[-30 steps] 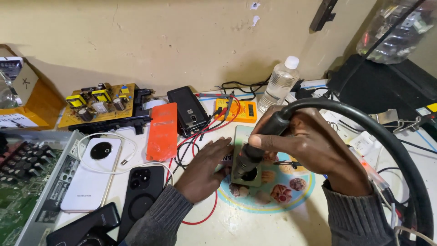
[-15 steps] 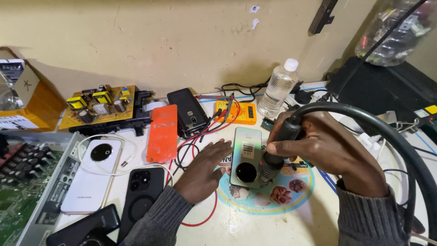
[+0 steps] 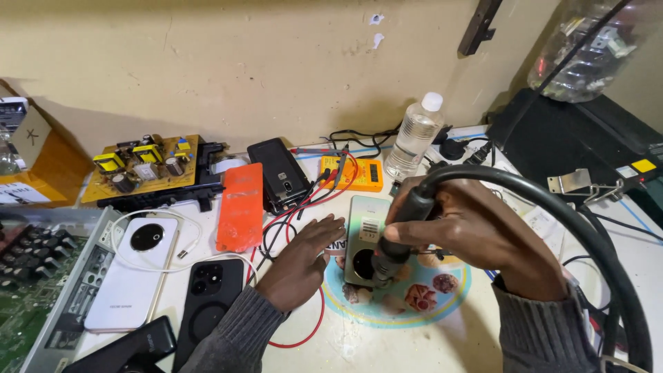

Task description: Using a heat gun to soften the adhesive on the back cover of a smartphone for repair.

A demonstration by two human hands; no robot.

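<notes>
Right hand (image 3: 476,231) grips hose-fed tool (image 3: 397,238), tip hiding phone back (image 3: 364,238)

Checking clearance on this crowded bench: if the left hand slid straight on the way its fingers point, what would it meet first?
The left hand points up and right, fingertips already at the edge of the grey phone back, so it probably meets that first; the black handpiece lies beyond.

Light: dim, warm, from above
Shadows: soft, under the right hand (image 3: 476,235), beside its fingers
Focus: sharp centre
Edges: slight wide-angle bending
</notes>
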